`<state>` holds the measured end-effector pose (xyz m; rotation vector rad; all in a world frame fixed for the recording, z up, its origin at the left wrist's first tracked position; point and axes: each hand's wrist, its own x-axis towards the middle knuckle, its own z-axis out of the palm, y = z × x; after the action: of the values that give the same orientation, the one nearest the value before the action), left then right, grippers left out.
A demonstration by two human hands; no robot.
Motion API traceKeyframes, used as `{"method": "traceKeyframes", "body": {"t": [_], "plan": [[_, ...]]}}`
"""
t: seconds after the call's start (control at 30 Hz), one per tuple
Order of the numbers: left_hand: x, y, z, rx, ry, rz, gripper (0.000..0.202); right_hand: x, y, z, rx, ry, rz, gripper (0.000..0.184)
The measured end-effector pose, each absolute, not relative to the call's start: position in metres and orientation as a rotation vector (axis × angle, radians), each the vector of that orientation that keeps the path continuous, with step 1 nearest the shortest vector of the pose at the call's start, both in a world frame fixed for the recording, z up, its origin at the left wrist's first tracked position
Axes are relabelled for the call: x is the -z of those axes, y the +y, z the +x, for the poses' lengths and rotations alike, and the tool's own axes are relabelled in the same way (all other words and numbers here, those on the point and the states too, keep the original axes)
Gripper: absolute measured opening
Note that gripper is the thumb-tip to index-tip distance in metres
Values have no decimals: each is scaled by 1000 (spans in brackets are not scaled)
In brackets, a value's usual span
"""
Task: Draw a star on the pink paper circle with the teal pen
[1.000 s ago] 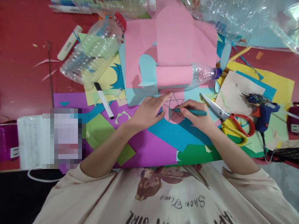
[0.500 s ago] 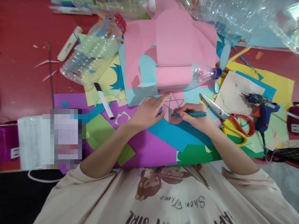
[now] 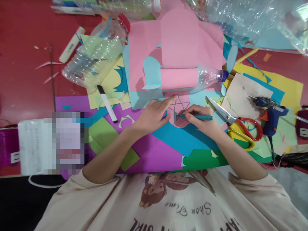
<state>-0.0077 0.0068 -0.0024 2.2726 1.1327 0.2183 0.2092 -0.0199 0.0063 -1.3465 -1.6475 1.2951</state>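
A red table (image 3: 24, 83) is strewn with coloured paper and craft things. Crumpled clear plastic (image 3: 252, 19) fills its far right corner. A large pink sheet (image 3: 180, 35) lies at the middle of the far edge, and a purple sheet (image 3: 154, 154) reaches the near edge. Toward the far left, an empty clear bottle with a red cap (image 3: 96, 54) lies on its side. A smaller bottle wrapped in pink paper (image 3: 192, 78) lies across the middle of the table. Red-handled scissors (image 3: 238, 123) rest open toward the right edge, with a blue glue gun (image 3: 269, 112) just beyond them.

Near the middle of the near edge, the left hand (image 3: 151, 115) lies open and flat, its fingers pressing on a rounded pink paper piece (image 3: 181, 107) that bears a drawn star. The right hand (image 3: 204, 123) is closed around a teal pen (image 3: 197, 117), its tip on the star.

A white marker (image 3: 107, 103) lies left of the hands, and a glue stick (image 3: 71, 44) lies toward the far left corner.
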Motion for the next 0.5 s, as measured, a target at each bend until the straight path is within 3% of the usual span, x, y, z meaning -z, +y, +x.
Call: {"method": "traceKeyframes", "body": {"t": [0.5], "plan": [[1,7,-8,-206,1122,2265,55,-8,-18,209,-1262,-1597,-1326,11]]}}
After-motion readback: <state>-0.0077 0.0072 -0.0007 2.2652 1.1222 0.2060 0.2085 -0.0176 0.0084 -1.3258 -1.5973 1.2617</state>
